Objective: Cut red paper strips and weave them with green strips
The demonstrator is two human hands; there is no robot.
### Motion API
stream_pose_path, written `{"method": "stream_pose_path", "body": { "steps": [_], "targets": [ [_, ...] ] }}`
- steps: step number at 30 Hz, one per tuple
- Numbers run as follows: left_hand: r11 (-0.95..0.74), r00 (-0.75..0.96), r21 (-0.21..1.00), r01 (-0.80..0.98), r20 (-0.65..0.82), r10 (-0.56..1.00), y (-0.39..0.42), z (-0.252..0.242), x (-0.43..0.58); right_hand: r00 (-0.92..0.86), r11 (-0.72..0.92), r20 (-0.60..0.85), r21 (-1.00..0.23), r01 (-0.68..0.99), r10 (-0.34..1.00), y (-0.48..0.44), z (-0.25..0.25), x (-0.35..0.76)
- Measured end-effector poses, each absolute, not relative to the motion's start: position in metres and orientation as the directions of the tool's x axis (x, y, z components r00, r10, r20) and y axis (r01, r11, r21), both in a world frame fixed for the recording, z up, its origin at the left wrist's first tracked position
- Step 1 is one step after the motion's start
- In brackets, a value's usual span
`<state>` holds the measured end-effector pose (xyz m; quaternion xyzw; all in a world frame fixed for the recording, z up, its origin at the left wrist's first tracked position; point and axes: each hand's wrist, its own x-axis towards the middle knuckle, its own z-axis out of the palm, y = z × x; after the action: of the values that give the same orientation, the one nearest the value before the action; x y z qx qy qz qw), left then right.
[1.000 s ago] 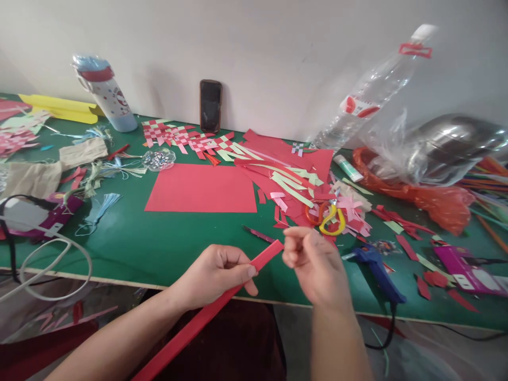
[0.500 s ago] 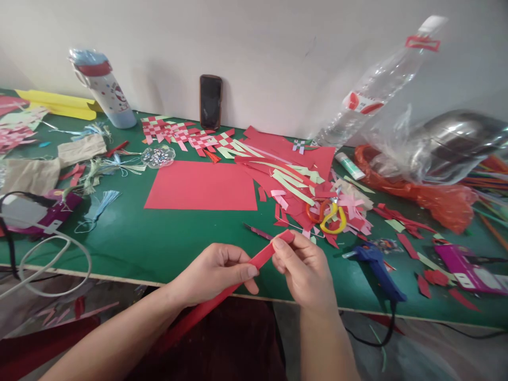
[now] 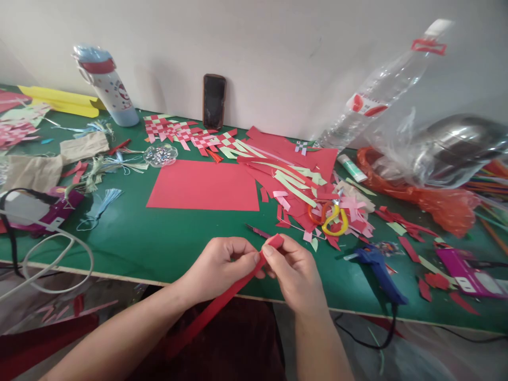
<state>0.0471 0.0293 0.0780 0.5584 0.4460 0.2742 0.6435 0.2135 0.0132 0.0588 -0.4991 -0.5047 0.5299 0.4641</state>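
Both hands grip one long red paper strip [image 3: 222,300] above the table's front edge. My left hand [image 3: 224,267] pinches it between thumb and fingers. My right hand [image 3: 291,270] pinches it near the upper end, which pokes out above the thumb. The two hands nearly touch at the fingertips. From my left hand the strip slants down to the lower left, over my lap. Just behind the hands lies a thin dark pen-like tool [image 3: 257,231]. Farther back, a red paper sheet [image 3: 204,186] lies flat on the green table.
Scissors [image 3: 335,221] with yellow and orange handles lie among paper scraps. A blue glue gun [image 3: 381,272] rests at the right, its cord hanging off the edge. At the back stand a phone [image 3: 214,101], a drinking flask [image 3: 107,87] and a tilted plastic bottle [image 3: 389,82].
My right hand has moved left along the strip, closer to my left hand. Less of the strip shows between them. The view has shifted slightly.
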Motion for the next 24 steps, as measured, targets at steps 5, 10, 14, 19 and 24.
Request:
{"method": "stream_pose_path", "body": {
  "steps": [5, 10, 14, 19, 24],
  "targets": [
    [0.226, 0.45, 0.962, 0.155, -0.273, 0.85, 0.027, 0.075, 0.045, -0.033, -0.045, -0.046, -0.999, 0.03, 0.998, 0.013, 0.056, 0.214],
    [0.402, 0.533, 0.912, 0.084, -0.382, 0.755, 0.024, 0.065, 0.037, 0.071, -0.051, -0.055, -0.997, -0.059, 0.996, 0.02, 0.052, 0.225],
    [0.494, 0.578, 0.869, 0.038, -0.422, 0.699, 0.022, 0.058, 0.033, 0.107, -0.013, -0.023, -0.996, -0.091, 0.994, 0.027, 0.057, 0.233],
    [0.509, 0.581, 0.86, 0.018, -0.424, 0.695, 0.023, 0.058, 0.033, 0.106, -0.001, -0.011, -0.996, -0.087, 0.994, 0.028, 0.06, 0.236],
    [0.463, 0.554, 0.885, 0.043, -0.407, 0.726, 0.024, 0.057, 0.031, 0.101, 0.006, -0.005, -0.994, -0.105, 0.995, 0.028, 0.058, 0.236]
  ]
}}
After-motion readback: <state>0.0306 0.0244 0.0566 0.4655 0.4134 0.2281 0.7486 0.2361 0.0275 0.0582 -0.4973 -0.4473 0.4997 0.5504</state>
